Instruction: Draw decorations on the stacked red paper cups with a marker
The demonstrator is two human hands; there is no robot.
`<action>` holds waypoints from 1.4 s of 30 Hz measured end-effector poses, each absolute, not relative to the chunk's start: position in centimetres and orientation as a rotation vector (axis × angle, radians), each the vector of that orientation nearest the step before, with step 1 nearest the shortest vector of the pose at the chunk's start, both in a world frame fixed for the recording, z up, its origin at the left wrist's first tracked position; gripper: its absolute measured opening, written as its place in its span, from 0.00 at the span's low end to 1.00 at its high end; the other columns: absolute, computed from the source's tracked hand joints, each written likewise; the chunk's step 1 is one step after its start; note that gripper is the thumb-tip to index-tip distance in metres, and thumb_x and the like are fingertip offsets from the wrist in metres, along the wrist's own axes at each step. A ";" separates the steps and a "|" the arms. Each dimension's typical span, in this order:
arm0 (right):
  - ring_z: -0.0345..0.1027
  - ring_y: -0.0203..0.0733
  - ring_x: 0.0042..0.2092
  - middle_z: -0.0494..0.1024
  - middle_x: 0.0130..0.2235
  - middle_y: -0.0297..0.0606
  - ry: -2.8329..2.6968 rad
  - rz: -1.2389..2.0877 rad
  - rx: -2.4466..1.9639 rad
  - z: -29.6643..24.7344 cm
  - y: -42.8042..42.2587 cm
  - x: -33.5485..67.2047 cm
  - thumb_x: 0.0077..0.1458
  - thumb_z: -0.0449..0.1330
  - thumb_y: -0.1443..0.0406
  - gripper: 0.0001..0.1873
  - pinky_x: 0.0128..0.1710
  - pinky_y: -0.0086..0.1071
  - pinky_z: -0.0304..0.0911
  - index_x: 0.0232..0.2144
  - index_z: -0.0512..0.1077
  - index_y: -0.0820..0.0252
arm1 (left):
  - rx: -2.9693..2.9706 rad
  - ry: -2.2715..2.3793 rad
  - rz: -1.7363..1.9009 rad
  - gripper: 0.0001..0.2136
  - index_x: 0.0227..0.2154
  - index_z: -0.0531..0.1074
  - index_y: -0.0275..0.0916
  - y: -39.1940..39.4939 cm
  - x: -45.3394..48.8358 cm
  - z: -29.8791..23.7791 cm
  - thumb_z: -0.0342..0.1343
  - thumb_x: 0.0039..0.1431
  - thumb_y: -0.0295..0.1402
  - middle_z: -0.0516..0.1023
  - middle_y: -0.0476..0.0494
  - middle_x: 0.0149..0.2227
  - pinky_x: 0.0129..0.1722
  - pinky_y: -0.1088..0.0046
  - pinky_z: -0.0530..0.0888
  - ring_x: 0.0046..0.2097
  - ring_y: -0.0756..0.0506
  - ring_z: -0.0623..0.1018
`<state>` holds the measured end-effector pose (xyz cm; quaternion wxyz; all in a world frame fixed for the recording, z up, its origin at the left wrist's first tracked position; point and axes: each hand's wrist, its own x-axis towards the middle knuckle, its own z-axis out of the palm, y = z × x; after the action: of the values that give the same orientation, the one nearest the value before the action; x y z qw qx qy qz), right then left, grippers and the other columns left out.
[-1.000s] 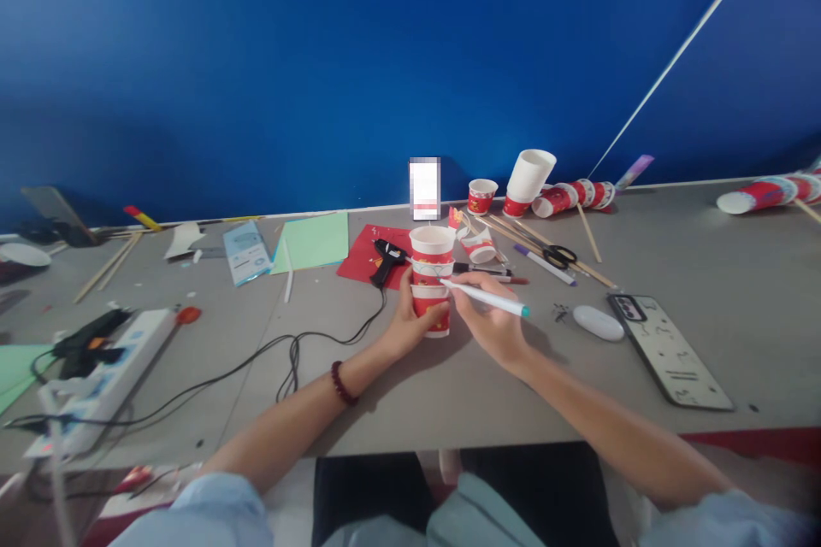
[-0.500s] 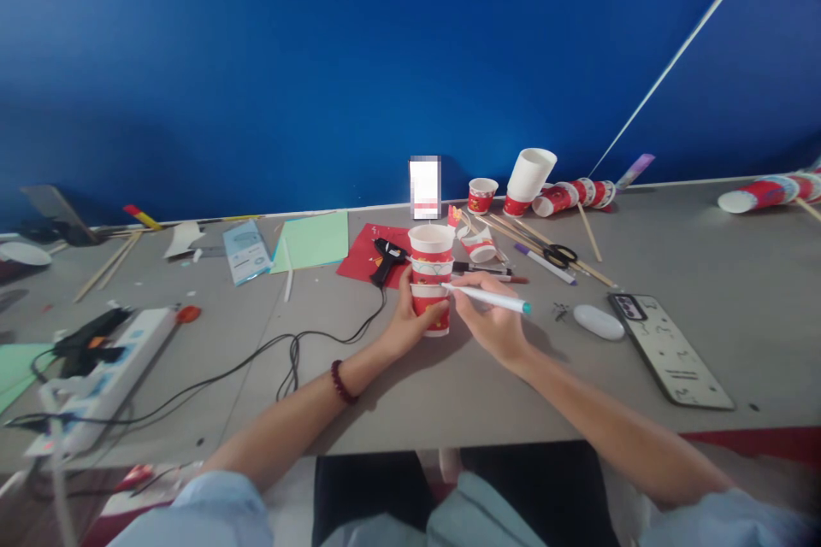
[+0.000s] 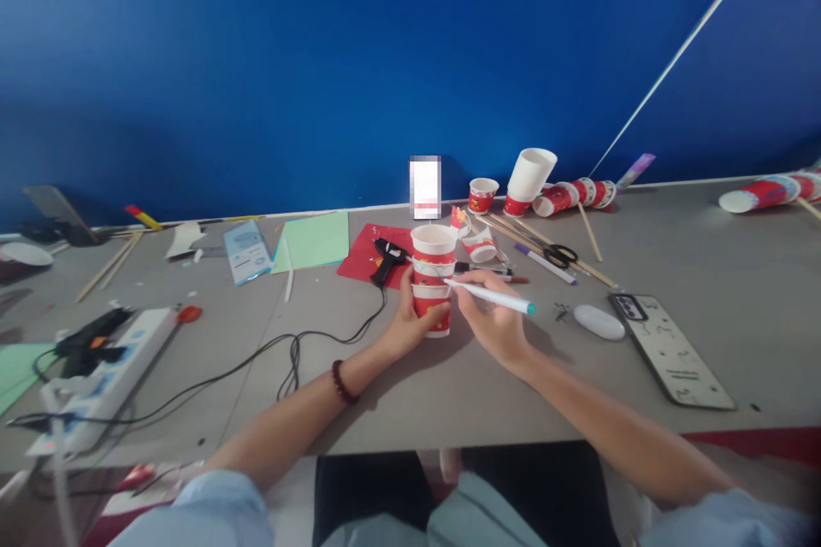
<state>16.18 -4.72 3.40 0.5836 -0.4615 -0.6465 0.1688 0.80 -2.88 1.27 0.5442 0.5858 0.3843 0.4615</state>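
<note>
A stack of red and white paper cups (image 3: 434,255) stands upright on the grey table in front of me. My left hand (image 3: 414,318) is wrapped round its lowest cup, thumb across the front. Between the fingers of my right hand (image 3: 493,320) is a white marker (image 3: 493,297) with a teal end pointing right. The marker's tip is at the stack's right side, near the middle cup's lower part; whether it touches cannot be made out. Faint wavy lines show on the middle cup's white band. Behind the stack, a black glue gun (image 3: 386,261) lies on red paper (image 3: 359,256).
Scissors (image 3: 560,255), wooden sticks (image 3: 593,273) and a purple marker (image 3: 545,263) lie to the right, with a white case (image 3: 599,322) and a phone (image 3: 670,350). More cups (image 3: 529,179) stand by the wall. Leftward are a power strip (image 3: 121,376), a cable (image 3: 256,350) and green paper (image 3: 314,239).
The stack's upper cups have tilted very slightly right, and the marker has shifted a little to the right with my right hand. My left hand keeps its hold.
</note>
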 end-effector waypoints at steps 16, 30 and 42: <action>0.74 0.41 0.33 0.79 0.31 0.35 -1.538 0.367 -1.080 3.9 -4.9 16.3 0.55 0.58 0.66 0.03 0.35 0.35 0.70 0.32 0.72 0.55 | 1.401 0.925 1.105 0.41 0.65 0.44 0.44 -2.8 0.8 0.9 0.62 0.53 0.44 0.66 0.34 0.60 0.58 0.56 0.66 0.59 0.38 0.69; 0.74 0.42 0.36 0.79 0.33 0.36 -1.513 0.380 -1.083 3.6 -4.8 16.2 0.56 0.58 0.66 0.02 0.37 0.36 0.70 0.33 0.71 0.56 | 1.378 0.920 1.077 0.41 0.64 0.45 0.44 -2.9 0.7 1.1 0.62 0.53 0.45 0.65 0.33 0.60 0.58 0.55 0.67 0.59 0.37 0.69; 0.74 0.40 0.34 0.78 0.32 0.36 -1.501 0.410 -1.057 3.6 -4.8 16.3 0.57 0.58 0.67 0.02 0.37 0.35 0.70 0.34 0.71 0.56 | 1.389 0.928 1.091 0.41 0.63 0.47 0.43 -2.8 0.7 0.9 0.62 0.52 0.46 0.65 0.33 0.60 0.59 0.56 0.66 0.59 0.37 0.69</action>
<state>16.35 -4.84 3.64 0.5894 -0.4539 -0.6446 0.1763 0.75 -2.83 0.93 0.5422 0.5849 0.3910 0.4593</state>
